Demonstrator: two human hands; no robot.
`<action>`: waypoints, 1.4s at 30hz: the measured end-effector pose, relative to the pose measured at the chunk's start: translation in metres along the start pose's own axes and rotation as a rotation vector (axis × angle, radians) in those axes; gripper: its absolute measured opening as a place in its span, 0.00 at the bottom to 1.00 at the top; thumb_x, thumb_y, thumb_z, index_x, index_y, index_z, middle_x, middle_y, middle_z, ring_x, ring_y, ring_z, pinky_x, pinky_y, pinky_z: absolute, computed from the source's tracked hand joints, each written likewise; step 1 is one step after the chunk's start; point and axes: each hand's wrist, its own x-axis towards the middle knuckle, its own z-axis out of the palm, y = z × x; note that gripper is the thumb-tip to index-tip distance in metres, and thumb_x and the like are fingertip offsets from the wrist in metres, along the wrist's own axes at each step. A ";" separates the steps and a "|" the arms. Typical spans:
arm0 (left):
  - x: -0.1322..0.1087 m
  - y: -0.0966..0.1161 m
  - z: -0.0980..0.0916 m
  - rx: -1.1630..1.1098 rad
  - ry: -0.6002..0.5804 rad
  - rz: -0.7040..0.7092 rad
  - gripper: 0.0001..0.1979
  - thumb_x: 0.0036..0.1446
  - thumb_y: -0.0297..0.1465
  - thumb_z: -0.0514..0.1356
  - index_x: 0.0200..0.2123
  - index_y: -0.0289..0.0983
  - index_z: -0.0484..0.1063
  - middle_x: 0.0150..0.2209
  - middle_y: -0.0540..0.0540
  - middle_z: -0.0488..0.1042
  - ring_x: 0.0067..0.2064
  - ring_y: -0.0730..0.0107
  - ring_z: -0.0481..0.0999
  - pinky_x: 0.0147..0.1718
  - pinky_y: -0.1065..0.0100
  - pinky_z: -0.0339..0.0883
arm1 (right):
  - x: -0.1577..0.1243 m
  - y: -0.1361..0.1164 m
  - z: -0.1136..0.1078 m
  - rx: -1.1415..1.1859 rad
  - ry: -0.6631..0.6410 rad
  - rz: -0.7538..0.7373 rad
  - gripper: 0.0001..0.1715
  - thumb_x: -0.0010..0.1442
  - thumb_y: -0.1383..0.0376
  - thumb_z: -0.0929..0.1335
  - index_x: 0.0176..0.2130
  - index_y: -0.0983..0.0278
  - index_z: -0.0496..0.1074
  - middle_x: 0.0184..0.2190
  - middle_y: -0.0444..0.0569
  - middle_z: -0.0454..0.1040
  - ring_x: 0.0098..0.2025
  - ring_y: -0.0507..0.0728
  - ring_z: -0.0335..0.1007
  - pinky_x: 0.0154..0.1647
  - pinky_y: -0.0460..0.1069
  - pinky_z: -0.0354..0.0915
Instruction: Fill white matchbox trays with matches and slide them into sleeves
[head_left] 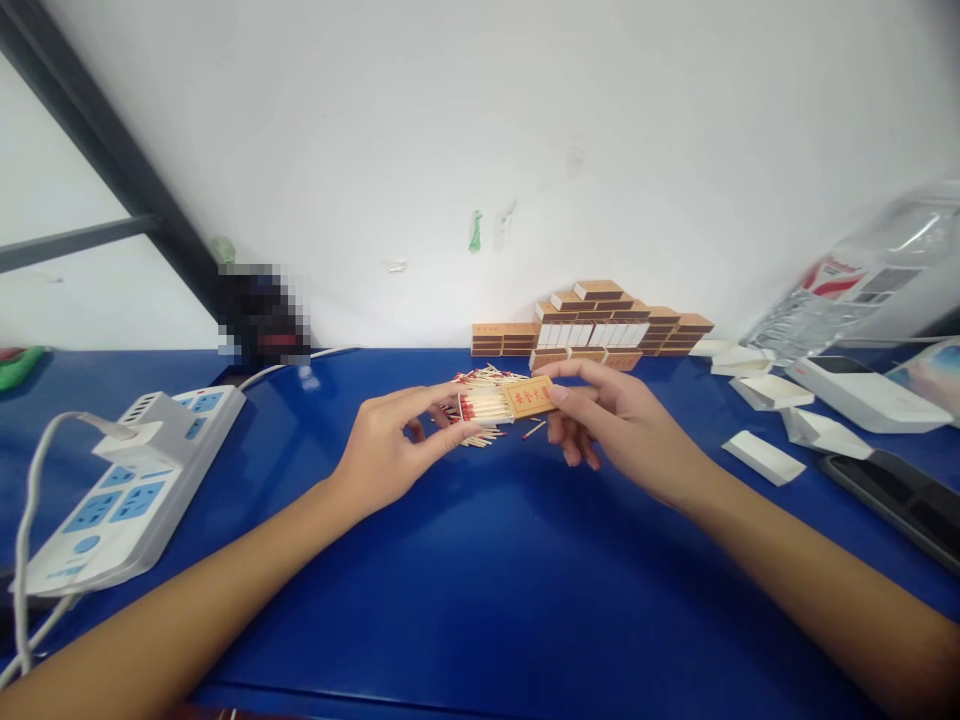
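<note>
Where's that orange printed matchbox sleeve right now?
Near the middle of the head view, in the right hand's fingers: the sleeve sits partly over the match-filled tray held by the left hand.

Hands (390, 440) (619, 415) hold part-open matchbox (529, 398), loose matches (491, 374) nearby (dark obj. (262, 312) L, prob. unidentifiable).

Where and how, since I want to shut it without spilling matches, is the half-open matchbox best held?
Probably at both ends: the sleeve from the right, where the right hand pinches it, and the tray across its long sides from the left, where the left hand is. The tray sticks out leftward with its matches uncovered, so gripping from above could disturb them.
</note>
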 end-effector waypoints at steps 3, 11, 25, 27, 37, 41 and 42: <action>0.001 -0.001 -0.001 -0.017 0.006 -0.014 0.19 0.60 0.39 0.69 0.53 0.40 0.80 0.43 0.47 0.84 0.35 0.73 0.79 0.29 0.73 0.73 | -0.003 0.000 0.003 -0.002 -0.015 0.005 0.26 0.67 0.47 0.68 0.56 0.61 0.68 0.26 0.44 0.77 0.20 0.51 0.70 0.14 0.44 0.61; 0.001 -0.004 0.000 -0.092 -0.023 -0.015 0.20 0.57 0.39 0.72 0.52 0.41 0.80 0.43 0.48 0.84 0.35 0.73 0.80 0.30 0.73 0.74 | -0.005 -0.004 0.007 -0.037 -0.032 -0.038 0.31 0.71 0.49 0.65 0.63 0.65 0.69 0.25 0.45 0.76 0.21 0.51 0.69 0.17 0.44 0.65; -0.013 0.005 0.009 -0.262 -0.149 0.023 0.38 0.43 0.37 0.78 0.58 0.39 0.75 0.31 0.53 0.82 0.27 0.77 0.75 0.29 0.75 0.73 | -0.035 -0.007 0.044 -0.054 -0.312 -0.054 0.34 0.76 0.47 0.56 0.72 0.59 0.56 0.29 0.44 0.75 0.29 0.51 0.71 0.28 0.46 0.67; -0.012 0.006 0.009 -0.272 -0.137 0.038 0.36 0.42 0.37 0.79 0.56 0.38 0.76 0.31 0.53 0.82 0.28 0.76 0.77 0.31 0.75 0.74 | -0.035 -0.007 0.042 -0.097 -0.310 -0.058 0.35 0.76 0.47 0.56 0.72 0.61 0.54 0.29 0.44 0.75 0.29 0.52 0.71 0.31 0.47 0.67; -0.001 0.010 0.006 -0.166 -0.207 -0.091 0.22 0.52 0.39 0.75 0.49 0.42 0.79 0.39 0.51 0.84 0.32 0.73 0.80 0.30 0.73 0.73 | -0.029 0.000 0.034 -0.294 -0.244 -0.050 0.41 0.75 0.45 0.54 0.75 0.64 0.45 0.31 0.46 0.77 0.32 0.56 0.73 0.35 0.52 0.67; 0.033 -0.008 0.003 -0.053 -0.189 -0.199 0.18 0.58 0.38 0.70 0.49 0.40 0.75 0.40 0.49 0.84 0.33 0.72 0.80 0.33 0.71 0.74 | -0.015 0.006 0.017 -0.525 -0.009 -0.134 0.39 0.75 0.46 0.54 0.73 0.66 0.49 0.44 0.53 0.79 0.41 0.60 0.76 0.43 0.55 0.68; 0.047 -0.016 0.003 -0.008 -0.171 -0.183 0.18 0.59 0.39 0.69 0.49 0.39 0.75 0.42 0.48 0.84 0.33 0.72 0.80 0.34 0.70 0.73 | -0.011 0.007 0.012 -0.602 0.038 -0.149 0.38 0.75 0.47 0.54 0.72 0.66 0.52 0.45 0.54 0.80 0.43 0.61 0.76 0.45 0.56 0.68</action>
